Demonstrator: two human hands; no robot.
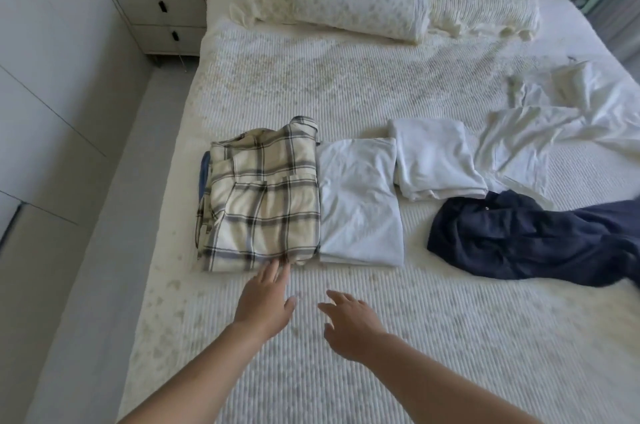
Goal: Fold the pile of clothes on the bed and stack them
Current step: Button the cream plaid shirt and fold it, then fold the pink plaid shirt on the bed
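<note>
Nearest: left hand (pixel 265 302) flat, fingers spread, tips touching folded plaid shirt (pixel 263 195), likely squaring its edge. Right hand (pixel 349 318) empty, fingers loosely spread above bed (pixel 381 371). Beyond: folded pale tops (pixel 360 201) alongside; navy garment (pixel 519 236), white clothes (pixel 540 136) unfolded at right.

Left arm: bare forearm reaching forward from the lower edge.
Left hand (pixel 264 302): fingers straight, palm down, holding nothing (fingertips slightly blurred).
Right hand (pixel 349 321): fingers spread, relaxed, holding nothing, just beside the left.
</note>
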